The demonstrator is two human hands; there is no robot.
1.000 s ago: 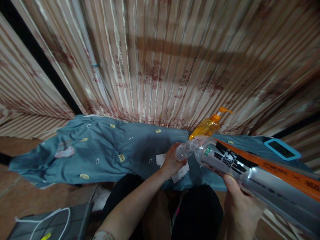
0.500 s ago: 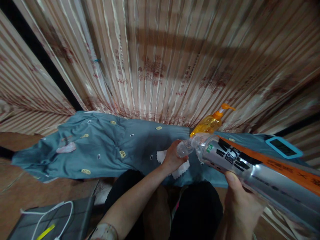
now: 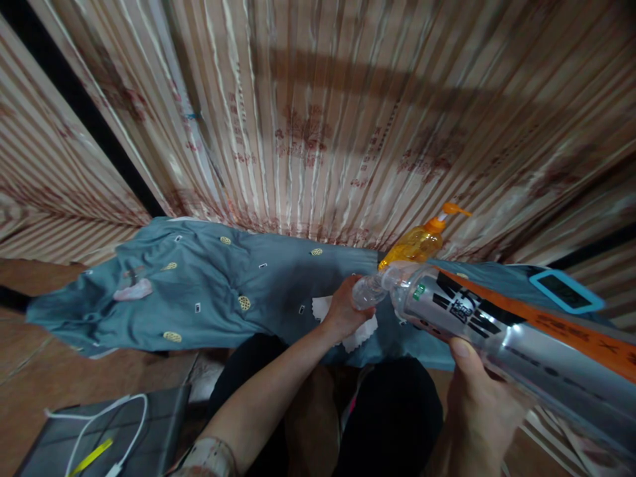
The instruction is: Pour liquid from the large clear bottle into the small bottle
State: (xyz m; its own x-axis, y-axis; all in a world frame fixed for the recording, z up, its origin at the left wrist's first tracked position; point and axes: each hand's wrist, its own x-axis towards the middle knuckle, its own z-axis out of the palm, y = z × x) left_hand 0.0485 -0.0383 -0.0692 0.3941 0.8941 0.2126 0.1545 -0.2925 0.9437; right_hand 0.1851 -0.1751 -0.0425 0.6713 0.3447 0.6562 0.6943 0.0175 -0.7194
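My right hand (image 3: 484, 397) is wrapped round a large plastic bottle (image 3: 477, 318) with a silver and orange label, tilted with its neck pointing left. My left hand (image 3: 346, 311) closes round a small clear plastic bottle (image 3: 368, 291). The two bottles' mouths meet or nearly meet; whether liquid runs between them I cannot tell. Under my left hand lies a white cloth with scalloped edges (image 3: 362, 336). Just behind the mouths stands a yellow pump bottle (image 3: 415, 244) with an orange pump top, partly covered by the large bottle.
A blue-grey patterned cloth (image 3: 278, 278) covers the narrow surface before me. On it are a blue-framed device (image 3: 566, 291) at right and a small pinkish item (image 3: 133, 289) at left. A dark box (image 3: 159, 424) with a white cable (image 3: 144, 430) stands lower left. Striped curtain (image 3: 308, 79) hangs behind.
Both hands keep nearly the same hold and position. The whole view has shifted very slightly; the bottles stay mouth to mouth.
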